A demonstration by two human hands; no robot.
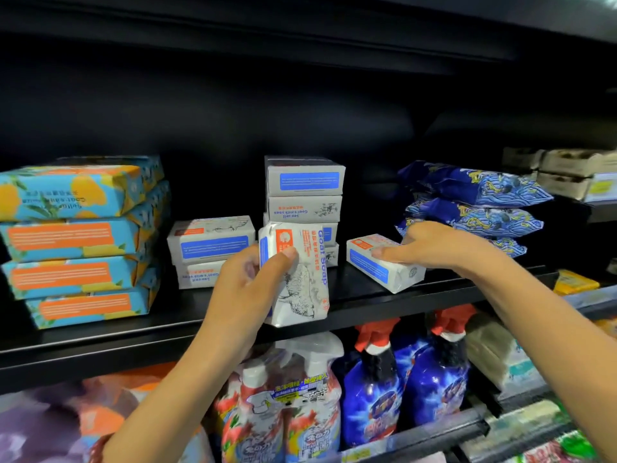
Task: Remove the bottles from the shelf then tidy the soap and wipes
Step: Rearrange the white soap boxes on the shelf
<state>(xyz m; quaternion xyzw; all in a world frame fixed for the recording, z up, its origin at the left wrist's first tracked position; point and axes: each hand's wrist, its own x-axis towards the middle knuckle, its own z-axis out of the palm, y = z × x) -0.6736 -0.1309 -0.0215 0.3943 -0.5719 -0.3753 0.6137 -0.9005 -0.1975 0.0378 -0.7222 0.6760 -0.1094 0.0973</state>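
The left grip (247,289) clasps a soap box (300,279) upright. The right grip (430,243) clasps a second soap box (384,265) lying on the shelf (167,324).

Shelf (100,332) carrying, left to right, box stack (76,242), low soap stack (210,243), tall soap stack (303,192) farther back, lone soap (384,265), wipes stack (474,202), left hand (247,289) gripping held soap (300,279) before the tall stack, right hand (434,245) gripping lone soap just before the wipes, spray bottles (300,396) on the level below.
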